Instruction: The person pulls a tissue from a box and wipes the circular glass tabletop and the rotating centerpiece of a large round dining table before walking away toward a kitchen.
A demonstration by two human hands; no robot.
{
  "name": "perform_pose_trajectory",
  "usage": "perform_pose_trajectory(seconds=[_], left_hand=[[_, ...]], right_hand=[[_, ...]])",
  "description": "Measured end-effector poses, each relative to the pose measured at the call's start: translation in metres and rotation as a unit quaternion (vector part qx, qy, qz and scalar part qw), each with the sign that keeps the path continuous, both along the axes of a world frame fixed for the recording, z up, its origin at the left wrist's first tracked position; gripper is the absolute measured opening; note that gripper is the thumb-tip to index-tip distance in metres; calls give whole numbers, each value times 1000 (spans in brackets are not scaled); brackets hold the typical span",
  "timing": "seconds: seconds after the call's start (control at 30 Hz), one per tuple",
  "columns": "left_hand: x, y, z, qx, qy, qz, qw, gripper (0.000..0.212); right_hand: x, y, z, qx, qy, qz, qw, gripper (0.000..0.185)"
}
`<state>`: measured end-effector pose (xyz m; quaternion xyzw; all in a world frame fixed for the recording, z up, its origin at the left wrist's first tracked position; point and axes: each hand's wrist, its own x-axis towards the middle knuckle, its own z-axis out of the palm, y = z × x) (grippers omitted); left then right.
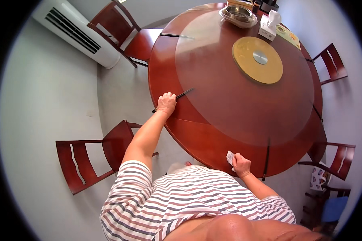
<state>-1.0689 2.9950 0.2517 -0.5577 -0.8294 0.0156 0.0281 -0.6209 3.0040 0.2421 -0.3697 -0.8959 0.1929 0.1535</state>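
My left hand is curled over dark chopsticks at the left edge of a round red-brown wooden table. Their tips reach onto the large clear turntable disc, and their other ends stick out past my wrist side. Close to the table's front edge, my right hand pinches a crumpled white tissue. Just right of that hand, more dark chopsticks lie across the rim, with their ends jutting over the table edge.
A gold turntable base shows near the disc's middle. Toward the back are a metal bowl on stacked dishes, a tissue box and a printed sheet. Wooden chairs surround the table. A white floor-standing air conditioner stands back left.
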Motion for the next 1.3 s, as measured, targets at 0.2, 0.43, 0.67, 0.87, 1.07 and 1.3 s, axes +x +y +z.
perform_pose_trajectory(seconds=[0.2, 0.43, 0.67, 0.87, 1.07, 1.3], left_hand=[[-20, 0, -11, 50, -66, -100, 992, 14], [-36, -2, -20, 100, -128, -182, 970, 17], [-45, 4, -28, 88, -172, -238, 952, 12], [-59, 7, -22, 49, -192, -261, 945, 8], [-70, 4, 20, 90, -343, -254, 900, 26], [-64, -44, 86, 73, -545, -354, 756, 43]], right_hand=[[-32, -13, 0, -4, -48, -109, 993, 10], [-108, -34, 6, -95, -94, -226, 965, 12], [-237, -75, 21, -230, 77, -312, 919, 12], [-292, -86, 40, -261, 117, -324, 902, 10], [-299, -78, 50, -297, 233, -383, 843, 7], [-359, -37, 87, -422, 448, -376, 693, 16]])
